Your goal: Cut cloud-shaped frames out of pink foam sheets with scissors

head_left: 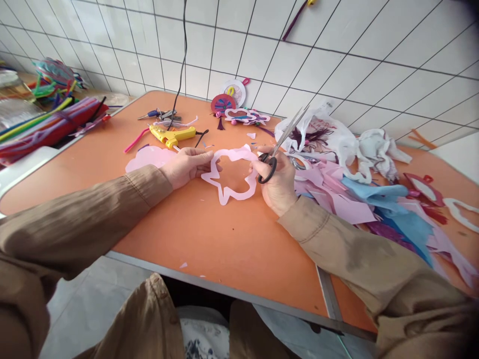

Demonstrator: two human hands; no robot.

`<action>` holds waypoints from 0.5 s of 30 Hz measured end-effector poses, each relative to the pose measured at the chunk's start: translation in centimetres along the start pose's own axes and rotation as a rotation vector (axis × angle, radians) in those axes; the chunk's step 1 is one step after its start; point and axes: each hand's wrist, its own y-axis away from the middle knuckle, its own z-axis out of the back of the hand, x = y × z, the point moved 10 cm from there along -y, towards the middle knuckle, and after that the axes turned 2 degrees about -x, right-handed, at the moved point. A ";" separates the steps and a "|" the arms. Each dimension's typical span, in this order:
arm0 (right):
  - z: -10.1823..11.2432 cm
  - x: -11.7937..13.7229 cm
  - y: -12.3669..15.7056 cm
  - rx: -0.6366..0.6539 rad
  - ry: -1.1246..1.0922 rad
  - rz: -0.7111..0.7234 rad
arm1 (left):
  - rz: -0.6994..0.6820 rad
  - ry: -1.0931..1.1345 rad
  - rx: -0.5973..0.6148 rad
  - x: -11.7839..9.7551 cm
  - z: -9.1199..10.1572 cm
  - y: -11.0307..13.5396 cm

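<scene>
Between my hands hangs a pink cut-out frame [239,194], a thin wavy ring with pointed tips and an open middle. My left hand [189,165] pinches its left edge between thumb and fingers. At its right edge, my right hand [279,184] grips the frame with the fingertips. That same hand also holds scissors [290,130] by their black handles, blades pointing up and away to the right. A pink cloud-like piece [151,158] lies on the table behind my left wrist.
A yellow glue gun [172,134] with a cord lies behind my left hand. Finished round ornaments [223,103] sit by the tiled wall. Pink scraps [333,189], blue felt [396,204] and a white plastic bag [337,129] crowd the right; pipe cleaners [48,124] fill the far left.
</scene>
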 end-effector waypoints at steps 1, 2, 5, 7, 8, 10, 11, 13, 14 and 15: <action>0.1 0.0 0.0 -0.007 -0.001 0.001 | 0.000 -0.009 0.010 0.0 -0.1 0.1; 0.1 0.0 -0.1 -0.013 -0.002 0.001 | 0.004 -0.023 0.024 0.0 -0.2 0.1; 0.3 0.0 -0.2 -0.028 -0.007 0.001 | 0.024 -0.099 0.077 0.3 -0.6 0.1; 0.3 0.0 -0.3 -0.030 -0.010 -0.001 | 0.025 -0.158 0.120 0.4 -0.8 0.1; 0.3 0.0 -0.2 -0.030 -0.011 -0.002 | 0.020 -0.179 0.140 0.5 -0.8 0.0; 0.3 0.1 -0.2 -0.028 -0.012 -0.004 | 0.008 -0.198 0.165 0.5 -0.8 0.0; 0.2 0.1 -0.2 -0.025 -0.012 -0.003 | 0.007 -0.199 0.170 0.5 -0.8 -0.1; 0.1 0.1 -0.1 -0.014 -0.009 -0.003 | 0.009 -0.197 0.175 0.6 -0.7 -0.1; 0.0 0.1 -0.1 -0.008 -0.006 -0.003 | 0.009 -0.199 0.176 0.6 -0.7 -0.2; 0.0 0.2 -0.1 -0.003 -0.004 -0.004 | 0.009 -0.203 0.177 0.6 -0.7 -0.2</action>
